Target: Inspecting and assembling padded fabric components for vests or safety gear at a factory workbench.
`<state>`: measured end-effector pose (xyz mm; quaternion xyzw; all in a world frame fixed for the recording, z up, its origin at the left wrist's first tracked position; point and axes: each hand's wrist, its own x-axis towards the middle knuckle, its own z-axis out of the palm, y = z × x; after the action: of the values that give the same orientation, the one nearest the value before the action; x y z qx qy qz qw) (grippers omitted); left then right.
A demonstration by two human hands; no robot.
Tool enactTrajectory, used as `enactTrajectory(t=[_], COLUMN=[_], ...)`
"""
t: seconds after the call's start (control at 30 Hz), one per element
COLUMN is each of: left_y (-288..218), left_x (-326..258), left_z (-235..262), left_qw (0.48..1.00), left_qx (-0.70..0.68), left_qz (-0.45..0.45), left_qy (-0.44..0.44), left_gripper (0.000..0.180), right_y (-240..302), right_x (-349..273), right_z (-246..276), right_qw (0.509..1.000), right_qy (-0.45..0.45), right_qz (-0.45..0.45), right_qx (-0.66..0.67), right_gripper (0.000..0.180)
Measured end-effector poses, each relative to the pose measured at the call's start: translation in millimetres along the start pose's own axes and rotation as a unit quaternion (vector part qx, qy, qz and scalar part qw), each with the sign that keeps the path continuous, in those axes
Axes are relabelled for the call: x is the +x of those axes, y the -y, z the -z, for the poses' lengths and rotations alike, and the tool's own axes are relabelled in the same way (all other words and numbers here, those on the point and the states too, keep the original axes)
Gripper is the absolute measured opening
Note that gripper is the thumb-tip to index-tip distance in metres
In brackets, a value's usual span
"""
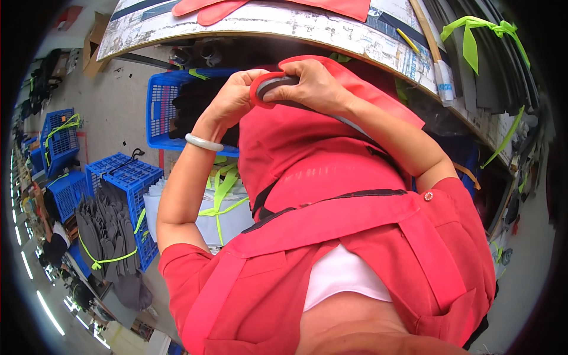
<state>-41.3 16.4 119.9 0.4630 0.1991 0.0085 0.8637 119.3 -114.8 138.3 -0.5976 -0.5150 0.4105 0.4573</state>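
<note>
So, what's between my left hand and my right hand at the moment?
In the head view, a curled red piece with grey and black showing inside its curve bridges the left hand and the right hand, both holding it.

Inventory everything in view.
Curved piece: 1, red-and-grey, upper centre
Worktable: 1, scuffed white, top
Flat pieces: 2+, red, on worktable
Pencil-like stick: 1, yellow, on worktable
Tied bundles: 2+, dark grey, left and upper right
Tied stack: 1, white, centre left
Slatted crates: 4+, blue, left
Cardboard box: 1, brown, upper left
Apron: 1, red, centre
Bangle: 1, white, left wrist
Left grip: 1, bare, on curved piece
Right grip: 1, bare, on curved piece
</note>
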Motion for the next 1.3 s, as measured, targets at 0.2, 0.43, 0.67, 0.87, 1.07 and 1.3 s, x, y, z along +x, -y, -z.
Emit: enactTrajectory(t=[0.2,0.43,0.67,0.87,1.07,1.3], left_y=[5,17,-42,21,27,51], left_x=[-3,-9,-43,0,9,7], left_z=[-11,-5,-66,-4,-4,3], left_qw=[0.998,0.994,0.964,0.952,0.942,0.963], left_qx=[-0.035,-0.109,0.046,0.175,0.257,0.189], left_qz=[-0.035,0.0,-0.261,-0.137,-0.136,-0.092], left_qy=[-0.05,-0.025,0.0,-0.209,-0.17,-0.167], left_gripper=[0.024,0.024,0.011,0.021,0.011,0.03], right_y=[-3,4,-87,-35,-27,-53], right_x=[5,1,8,3,0,22], right_z=[7,-2,34,-4,-8,-6], right_qw=[0.995,0.994,0.972,0.999,0.99,0.981], right_qy=[0.043,0.07,-0.108,-0.03,-0.079,-0.096], right_qz=[-0.059,-0.049,-0.155,-0.045,-0.078,-0.071], right_qx=[0.066,0.068,-0.139,-0.001,-0.082,-0.155], right_gripper=[0.03,0.028,0.025,0.017,0.021,0.026])
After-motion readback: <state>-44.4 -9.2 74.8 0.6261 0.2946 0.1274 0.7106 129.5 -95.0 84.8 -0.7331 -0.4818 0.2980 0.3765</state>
